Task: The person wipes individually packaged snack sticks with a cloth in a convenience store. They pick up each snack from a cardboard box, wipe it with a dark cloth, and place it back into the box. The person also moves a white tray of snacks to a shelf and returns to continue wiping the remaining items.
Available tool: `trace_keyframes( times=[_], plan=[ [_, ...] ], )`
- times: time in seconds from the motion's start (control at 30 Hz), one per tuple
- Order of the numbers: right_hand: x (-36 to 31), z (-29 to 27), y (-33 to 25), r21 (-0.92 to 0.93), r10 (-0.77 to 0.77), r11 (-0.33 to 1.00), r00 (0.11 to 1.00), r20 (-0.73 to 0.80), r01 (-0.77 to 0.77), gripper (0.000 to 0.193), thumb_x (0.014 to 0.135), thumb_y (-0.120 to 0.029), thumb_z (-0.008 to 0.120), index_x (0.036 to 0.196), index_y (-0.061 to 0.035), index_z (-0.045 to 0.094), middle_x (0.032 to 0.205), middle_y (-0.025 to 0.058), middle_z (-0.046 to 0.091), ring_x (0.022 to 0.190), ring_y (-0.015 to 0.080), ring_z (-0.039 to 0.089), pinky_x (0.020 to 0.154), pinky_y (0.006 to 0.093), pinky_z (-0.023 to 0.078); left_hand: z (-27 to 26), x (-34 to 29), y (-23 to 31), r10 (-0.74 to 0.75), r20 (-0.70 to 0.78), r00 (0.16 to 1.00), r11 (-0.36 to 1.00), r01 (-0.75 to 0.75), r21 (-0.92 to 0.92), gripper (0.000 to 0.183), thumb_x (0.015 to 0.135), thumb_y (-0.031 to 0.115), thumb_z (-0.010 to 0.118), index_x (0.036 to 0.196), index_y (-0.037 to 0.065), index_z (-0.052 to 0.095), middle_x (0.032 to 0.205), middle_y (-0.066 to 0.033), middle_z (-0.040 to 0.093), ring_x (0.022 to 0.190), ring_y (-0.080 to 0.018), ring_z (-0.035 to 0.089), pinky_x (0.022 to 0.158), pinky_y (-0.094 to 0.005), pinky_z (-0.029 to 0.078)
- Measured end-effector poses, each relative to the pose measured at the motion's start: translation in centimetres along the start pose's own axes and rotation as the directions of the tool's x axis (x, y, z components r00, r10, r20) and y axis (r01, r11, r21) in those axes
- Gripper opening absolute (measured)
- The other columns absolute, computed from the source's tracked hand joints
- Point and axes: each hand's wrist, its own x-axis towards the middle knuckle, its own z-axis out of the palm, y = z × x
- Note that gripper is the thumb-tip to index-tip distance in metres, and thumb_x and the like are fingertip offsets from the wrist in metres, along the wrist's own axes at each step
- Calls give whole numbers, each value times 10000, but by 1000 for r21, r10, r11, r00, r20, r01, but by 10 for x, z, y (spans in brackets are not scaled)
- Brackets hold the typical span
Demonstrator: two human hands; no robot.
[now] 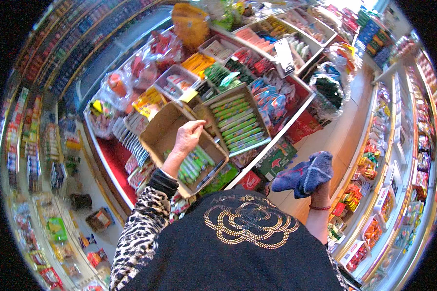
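My left hand (188,137), in a leopard-print sleeve, hovers above an open cardboard box (159,127). Its fingertips are pinched together near the box's right wall; whether anything small is between them I cannot make out. Green wrapped packs (195,164) lie in the near end of this box. A second carton (211,103), lined with rows of green tubular packs (235,121), stands just to the right. Off to the right, over the floor, a bunched blue-grey checked cloth (306,174) is gripped in my right hand (320,194), which it mostly covers.
Both boxes rest on a white-edged display bin (272,154) crowded with bagged goods and small trays. A white card (284,56) stands on its far part. Stocked shelves (374,174) line the right side, with more shelving (34,145) at left. Wooden flooring (347,133) runs between.
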Motion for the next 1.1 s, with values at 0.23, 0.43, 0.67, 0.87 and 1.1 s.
trace_keyframes(
  times=[0.23, 0.43, 0.67, 0.87, 1.1],
  plan=[
    [-3, 8, -23, -226, -284, 934, 959, -2, 276, 69, 929, -158, 461, 973, -108, 480, 868, 16, 518, 785, 124, 501, 745, 257, 437, -22, -70, -49, -138, 477, 868, 838, -155, 524, 356, 765, 96, 531, 1096, 172, 638, 1277, -116, 504, 1197, -295, 455, 978, -388, 399],
    [-22, 1, -44, 38, -77, 996, 996, -35, 78, 322, 686, -223, 640, 953, -92, 518, 884, 73, 536, 861, 209, 516, 793, 317, 428, 19, -65, -62, 73, 776, 627, 642, -625, 444, 479, 677, 171, 627, 1154, 218, 605, 1138, -109, 535, 1142, -307, 456, 945, -468, 373],
    [-46, -12, -49, 888, 271, 408, 957, 104, -212, 185, 902, -197, 537, 1056, -104, 496, 934, 32, 555, 853, 140, 542, 774, 288, 465, 14, -61, -27, 132, 714, 688, 546, -651, 527, 291, 643, 125, 622, 924, 178, 675, 1004, -76, 563, 964, -285, 524, 809, -389, 445],
    [-34, -3, -70, 893, 151, 417, 982, 113, -167, 245, 937, -265, 462, 1068, -66, 518, 997, 109, 609, 821, 229, 626, 743, 388, 536, -43, -61, 58, 42, 191, 981, 960, -93, 266, 263, 746, 90, 708, 987, 117, 607, 854, -67, 653, 774, -170, 636, 723, -295, 506],
    [-1, 37, -136, 866, -148, 398, 911, 385, -302, 328, 866, -186, 596, 1147, -51, 495, 1066, 110, 590, 943, 244, 598, 837, 391, 507, -41, -92, 201, 46, 271, 961, 693, 165, -702, 205, 858, 22, 608, 1049, 22, 534, 900, -43, 616, 841, -130, 619, 738, -261, 519]
  ],
)
